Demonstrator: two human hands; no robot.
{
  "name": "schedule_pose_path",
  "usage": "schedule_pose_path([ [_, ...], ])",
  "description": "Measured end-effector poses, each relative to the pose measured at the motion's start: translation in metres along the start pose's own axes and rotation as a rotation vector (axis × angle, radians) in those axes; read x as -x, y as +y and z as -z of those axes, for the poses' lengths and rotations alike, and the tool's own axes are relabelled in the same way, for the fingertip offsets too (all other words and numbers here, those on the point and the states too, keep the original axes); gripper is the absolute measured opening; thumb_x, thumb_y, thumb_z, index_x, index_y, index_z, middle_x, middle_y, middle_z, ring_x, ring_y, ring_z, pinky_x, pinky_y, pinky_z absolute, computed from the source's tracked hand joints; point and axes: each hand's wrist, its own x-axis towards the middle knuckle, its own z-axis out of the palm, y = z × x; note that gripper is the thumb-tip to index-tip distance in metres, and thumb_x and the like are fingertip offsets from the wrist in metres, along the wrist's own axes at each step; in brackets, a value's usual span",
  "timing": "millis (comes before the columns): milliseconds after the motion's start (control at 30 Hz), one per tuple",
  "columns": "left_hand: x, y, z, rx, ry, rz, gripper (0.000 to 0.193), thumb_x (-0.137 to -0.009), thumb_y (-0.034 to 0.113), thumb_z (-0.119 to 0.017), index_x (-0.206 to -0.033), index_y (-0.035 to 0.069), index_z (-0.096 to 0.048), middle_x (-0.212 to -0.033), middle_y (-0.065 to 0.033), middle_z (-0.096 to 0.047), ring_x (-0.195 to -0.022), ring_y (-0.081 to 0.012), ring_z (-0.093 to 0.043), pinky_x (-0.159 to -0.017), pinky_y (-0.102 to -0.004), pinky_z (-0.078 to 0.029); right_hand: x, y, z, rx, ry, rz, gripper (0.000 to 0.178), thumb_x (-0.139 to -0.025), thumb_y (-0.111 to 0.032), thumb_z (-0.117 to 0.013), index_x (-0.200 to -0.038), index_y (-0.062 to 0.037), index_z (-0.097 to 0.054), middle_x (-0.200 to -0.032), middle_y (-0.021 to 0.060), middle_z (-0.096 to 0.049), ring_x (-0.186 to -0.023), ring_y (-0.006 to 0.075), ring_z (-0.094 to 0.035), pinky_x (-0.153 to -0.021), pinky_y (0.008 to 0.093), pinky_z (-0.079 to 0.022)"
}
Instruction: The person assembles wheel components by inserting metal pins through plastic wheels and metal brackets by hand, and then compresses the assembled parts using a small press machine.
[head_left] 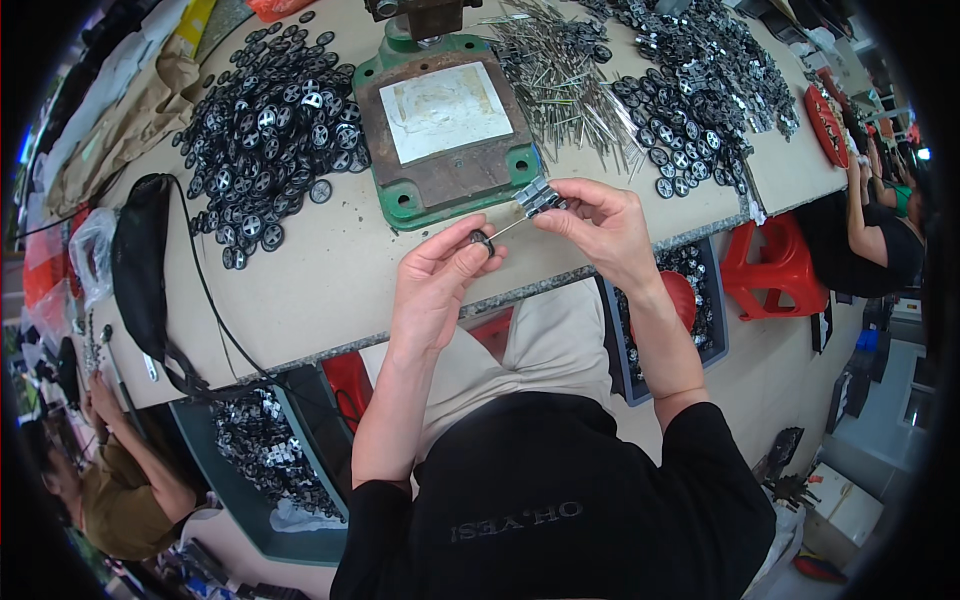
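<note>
Between the fingers of my left hand (445, 275) is a small black toy wheel (482, 241) with a thin metal axle (508, 228) sticking out of it. My right hand (605, 230) pinches a small grey and black plastic part (540, 197), which looks like a toy car chassis. The axle's far end reaches this part; whether it passes inside cannot be made out. Both hands are over the table's near edge, just in front of the green press base (400, 205) with a white plate (445, 112) on top.
A heap of black wheels (275, 125) lies left of the press. On its right are loose metal axles (570, 95), more wheels (680, 135) and grey parts (715, 60). Bins of parts (285, 510) stand below, beside a red stool (770, 270). Other people sit at both sides.
</note>
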Motion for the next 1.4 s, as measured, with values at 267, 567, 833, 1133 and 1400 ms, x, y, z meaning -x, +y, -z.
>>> schedule_pose_path([
  [267,-0.001,-0.004,-0.001,-0.047,0.006,-0.056,0.030,-0.083,0.001,-0.056,-0.113,-0.002,-0.054,-0.103,-0.0132,-0.060,-0.087,-0.0231,-0.062,-0.078,-0.0304,-0.051,0.000,0.000,-0.001,0.093,-0.013,0.015,0.021,-0.073,-0.004,-0.068,-0.091,0.0056,-0.063,-0.074,0.0040,-0.062,-0.058,0.0040,-0.048,-0.054,0.0191,-0.040],
  [567,0.001,-0.013,-0.004,-0.177,0.048,-0.163,0.031,-0.080,-0.004,-0.059,-0.111,-0.004,-0.055,-0.101,-0.0134,-0.061,-0.086,-0.0179,-0.061,-0.078,-0.0275,-0.050,0.005,0.001,-0.019,0.146,-0.138,-0.020,0.014,-0.075,-0.002,-0.063,-0.088,0.0035,-0.063,-0.073,0.0055,-0.061,-0.066,0.0063,-0.055,-0.058,0.0200,-0.044],
  [833,-0.002,-0.008,-0.011,-0.236,0.055,-0.124,0.040,-0.079,-0.004,-0.060,-0.118,-0.005,-0.050,-0.102,-0.0126,-0.061,-0.089,-0.0133,-0.058,-0.080,-0.0248,-0.048,0.011,-0.005,-0.020,0.281,-0.090,0.135,0.014,-0.075,-0.003,-0.064,-0.087,0.0032,-0.063,-0.077,0.0088,-0.061,-0.062,0.0114,-0.057,-0.055,0.0222,-0.045],
  [1133,-0.004,0.001,-0.003,-0.064,-0.071,0.017,0.033,-0.086,0.001,-0.050,-0.119,-0.002,-0.049,-0.108,-0.0120,-0.058,-0.093,-0.0183,-0.058,-0.083,-0.0308,-0.050,-0.003,-0.024,0.009,0.463,-0.361,0.177,0.060,-0.069,-0.015,-0.072,-0.123,-0.0039,-0.048,-0.112,0.0105,-0.056,-0.076,0.0136,-0.055,-0.058,0.0242,-0.045],
  [1400,-0.002,0.004,0.002,0.038,-0.119,0.052,0.032,-0.089,0.010,-0.049,-0.119,0.001,-0.048,-0.109,-0.0157,-0.057,-0.103,-0.0335,-0.055,-0.086,-0.0370,-0.050,-0.105,0.012,0.117,0.993,0.227,0.043,0.031,-0.076,-0.015,-0.061,-0.105,-0.0027,-0.061,-0.095,0.0135,-0.062,-0.079,0.0255,-0.060,-0.070,0.0336,-0.047],
])
